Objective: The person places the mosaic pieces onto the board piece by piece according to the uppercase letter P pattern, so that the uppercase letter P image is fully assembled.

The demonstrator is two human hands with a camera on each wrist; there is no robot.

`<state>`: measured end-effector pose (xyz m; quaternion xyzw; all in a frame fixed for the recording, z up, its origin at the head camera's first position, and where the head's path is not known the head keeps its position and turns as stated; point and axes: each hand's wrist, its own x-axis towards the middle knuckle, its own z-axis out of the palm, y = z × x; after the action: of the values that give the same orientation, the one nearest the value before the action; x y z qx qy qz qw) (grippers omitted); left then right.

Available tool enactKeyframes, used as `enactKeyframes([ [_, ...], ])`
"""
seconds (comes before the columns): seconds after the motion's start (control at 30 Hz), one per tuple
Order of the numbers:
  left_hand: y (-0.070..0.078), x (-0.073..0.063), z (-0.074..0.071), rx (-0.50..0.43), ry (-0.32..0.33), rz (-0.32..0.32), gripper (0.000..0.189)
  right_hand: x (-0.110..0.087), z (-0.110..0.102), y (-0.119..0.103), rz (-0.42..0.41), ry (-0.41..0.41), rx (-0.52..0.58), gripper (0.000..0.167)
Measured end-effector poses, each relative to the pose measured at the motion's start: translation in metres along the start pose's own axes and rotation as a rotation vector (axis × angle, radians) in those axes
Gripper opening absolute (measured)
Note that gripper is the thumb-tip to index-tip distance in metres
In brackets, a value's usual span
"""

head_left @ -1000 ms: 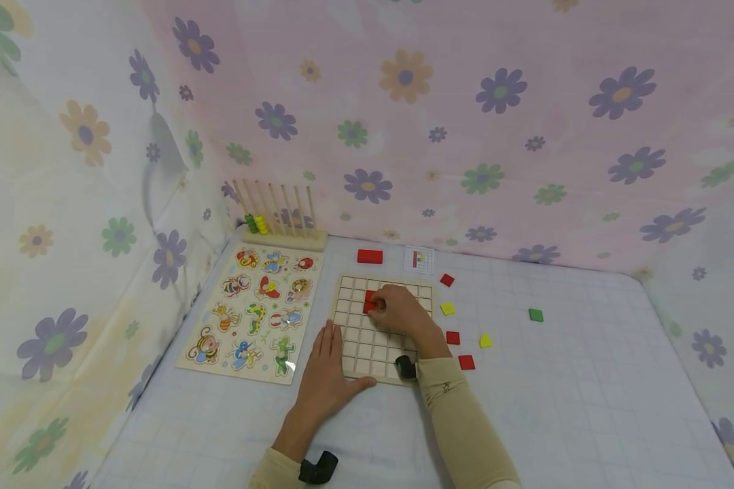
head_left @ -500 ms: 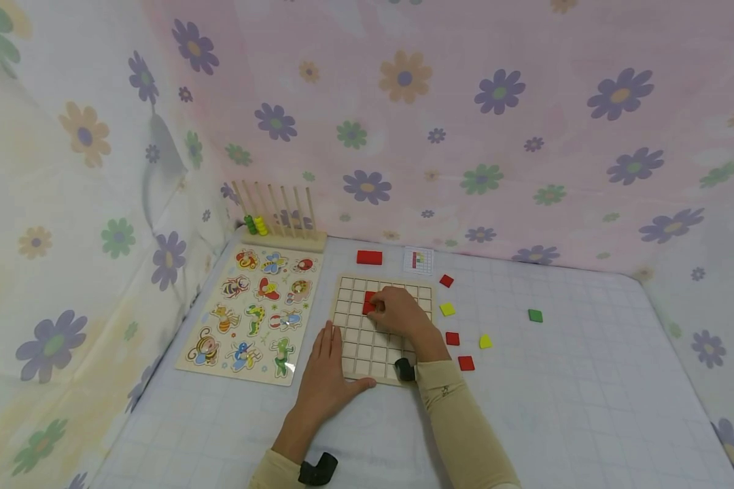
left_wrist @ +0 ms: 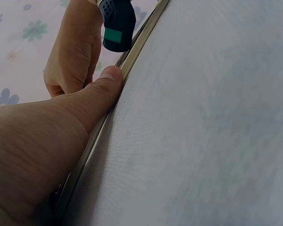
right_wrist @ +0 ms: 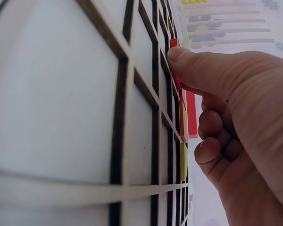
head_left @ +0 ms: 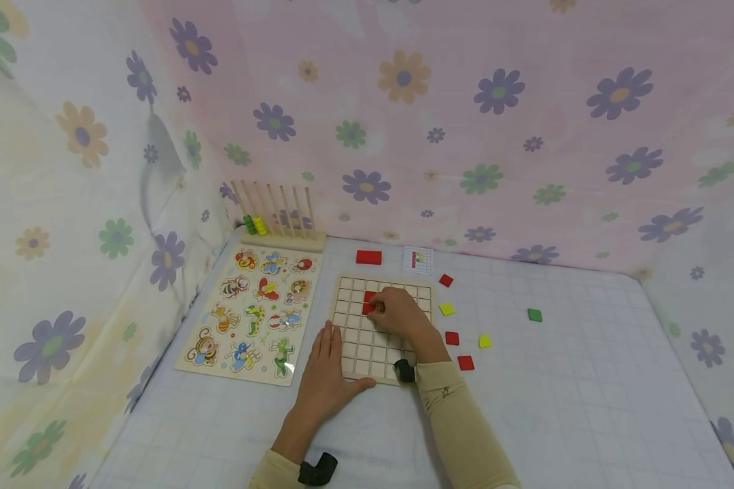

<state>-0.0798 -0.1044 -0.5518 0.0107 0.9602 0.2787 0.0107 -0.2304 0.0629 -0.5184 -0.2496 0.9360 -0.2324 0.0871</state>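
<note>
A red tile (right_wrist: 173, 43) sits at the grid near the centre of the head view, partly covered by the right hand (head_left: 400, 312). That hand's grip is closed down to a pinch, thumb and forefinger on the tile; in the right wrist view the other fingers are curled in. An orange-looking piece (right_wrist: 183, 125) and a yellow piece (right_wrist: 184, 162) show further down the same view, along the grid. The grid board (head_left: 372, 352) lies just below the centre of the frame. The left hand (head_left: 325, 380) rests at its lower-left corner, its grip spread, fingers straight and holding nothing, the thumb touching the board's edge. Right of the board, loose red and yellow tiles (head_left: 446, 309) lie on the tabletop (head_left: 587, 407), with a green tile (head_left: 535, 315) farther right. Above the board are a red block (head_left: 369, 257) and a small printed card (head_left: 417, 259). At left lies an insect puzzle (head_left: 232, 375), with a peg rack (head_left: 287, 239) behind it carrying green and yellow beads (head_left: 259, 225).
</note>
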Motion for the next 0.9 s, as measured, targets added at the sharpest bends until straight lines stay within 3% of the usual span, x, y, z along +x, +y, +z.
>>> enactKeyframes([
  [0.67, -0.0005, 0.0027, -0.0007, 0.005, -0.012, -0.003, 0.128, 0.0012, -0.0007, -0.0018, -0.004, 0.002, 0.005, 0.026],
  [0.9, -0.0011, 0.001, -0.0001, -0.001, -0.012, -0.008, 0.128, -0.0008, -0.0013, -0.0036, 0.031, -0.014, 0.021, 0.029],
])
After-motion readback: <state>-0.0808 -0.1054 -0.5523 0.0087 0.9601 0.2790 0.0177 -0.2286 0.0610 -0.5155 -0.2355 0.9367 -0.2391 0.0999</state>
